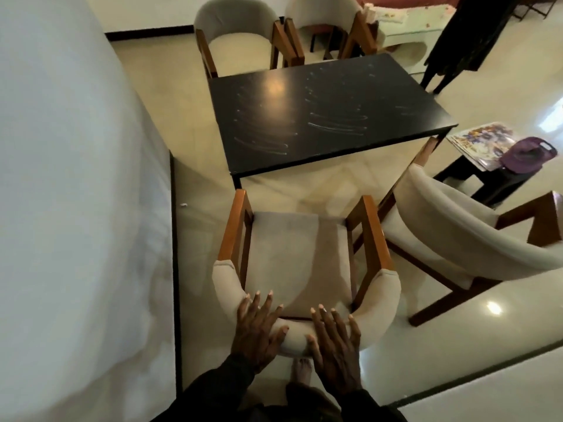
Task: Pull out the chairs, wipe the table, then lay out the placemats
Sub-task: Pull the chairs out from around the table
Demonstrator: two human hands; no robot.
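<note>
A: While the left hand (257, 327) and right hand (333, 345) are resting on the padded back of the near chair (298, 257), what is worrying you?

B: Both hands are lying flat, fingers spread and straight, just beside each other and clamping on nothing. If they are pulling or pushing like that, they are risking a slip off the rounded cushion.

A: Where is the chair sitting?

B: It is standing clear of the near edge of the table (320, 117), facing it. Its right armrest is coming very close to the right chair (475, 239), so any sideways drift is inviting a knock of wood on wood.

A: Anything lower down?

B: A bare foot (301, 370) is showing right under the chair's back; dragging it nearer is endangering the toes.

A: And the rest?

B: Streaks are showing on the tabletop, so wiping is looking done, I am judging. What I am taking for the placemats (478, 141) are lying on the side table (493, 181) at the right, with a purple item (527, 155) partly covering them.
</note>
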